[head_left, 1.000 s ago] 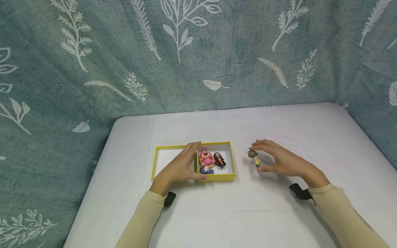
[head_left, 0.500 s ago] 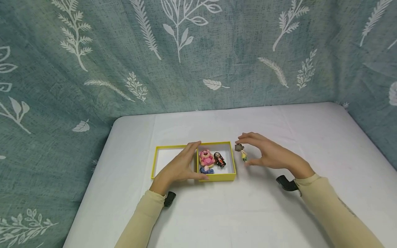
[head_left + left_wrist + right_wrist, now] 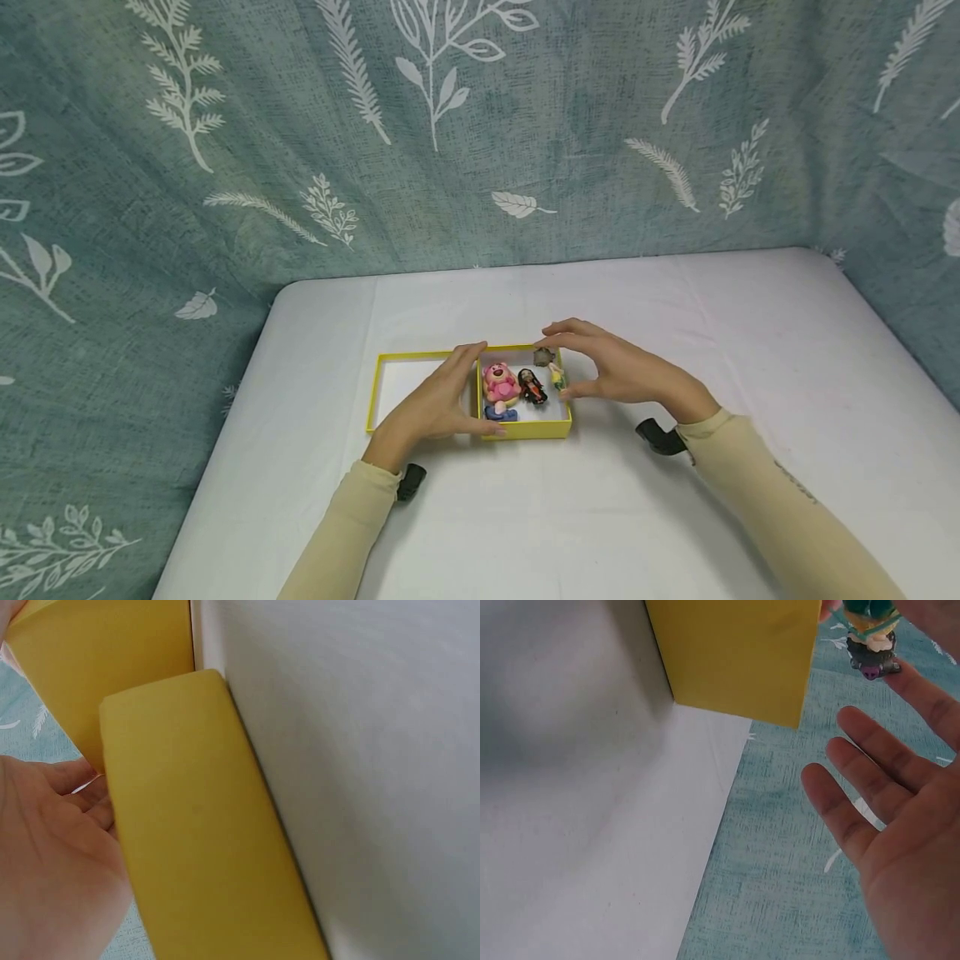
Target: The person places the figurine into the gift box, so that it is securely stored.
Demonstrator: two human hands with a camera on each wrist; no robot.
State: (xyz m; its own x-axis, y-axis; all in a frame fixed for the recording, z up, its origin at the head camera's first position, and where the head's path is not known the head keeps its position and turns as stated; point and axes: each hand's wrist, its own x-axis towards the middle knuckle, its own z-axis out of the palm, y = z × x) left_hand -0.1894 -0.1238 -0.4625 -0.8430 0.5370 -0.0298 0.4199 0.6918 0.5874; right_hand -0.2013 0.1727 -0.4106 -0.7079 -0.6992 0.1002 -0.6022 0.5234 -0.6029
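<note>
My right hand [image 3: 622,367] pinches a small figurine [image 3: 557,375] with a grey head and a yellow-green body between thumb and index finger, at the right wall of a yellow-edged box [image 3: 528,430]. In the right wrist view the figurine [image 3: 871,645] hangs beside the box wall [image 3: 735,660], the other fingers spread loose. My left hand [image 3: 431,408] spans the box's left side, thumb at the front wall and fingertips at the far one. Inside lie a pink bear figurine [image 3: 500,383], a black-haired doll figurine [image 3: 532,387] and a small blue figure [image 3: 500,412], partly hidden.
A shallow yellow-edged lid or tray [image 3: 371,396] lies directly left of the box, partly under my left hand and wrist. Both stand on a white-covered table [image 3: 600,517]. A green leaf-patterned cloth [image 3: 480,225] hangs behind and at the sides.
My right hand has carried the grey-headed figurine left, from the table on the right to over the box's right edge. The left hand and the box have stayed in place.
</note>
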